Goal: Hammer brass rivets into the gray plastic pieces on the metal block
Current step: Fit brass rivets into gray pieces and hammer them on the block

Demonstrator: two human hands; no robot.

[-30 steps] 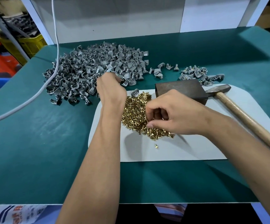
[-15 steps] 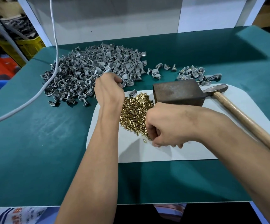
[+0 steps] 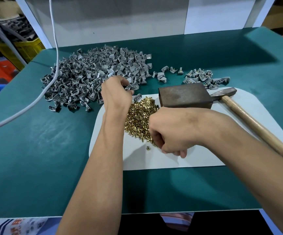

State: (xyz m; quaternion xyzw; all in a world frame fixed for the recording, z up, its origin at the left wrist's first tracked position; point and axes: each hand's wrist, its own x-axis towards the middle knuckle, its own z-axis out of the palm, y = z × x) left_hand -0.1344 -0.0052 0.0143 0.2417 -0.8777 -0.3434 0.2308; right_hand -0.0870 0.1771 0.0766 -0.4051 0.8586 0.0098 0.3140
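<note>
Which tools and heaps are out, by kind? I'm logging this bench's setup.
Hammer: 1
Metal block: 1
Brass rivet heap: 1
Gray plastic piece heaps: 2, large, small
White mat: 1
Total: 6

No legible text on any bench item. One printed surface only: a light sheet or fabric [image 3: 16, 226] at the bottom left corner, below the edge of the green table [image 3: 35, 158]. It carries large dark blue strokes and smaller red-orange characters, possibly letters or numerals, but they are cut off by the frame edge and too blurred to read. No label, brand or number can be made out anywhere else.
</note>
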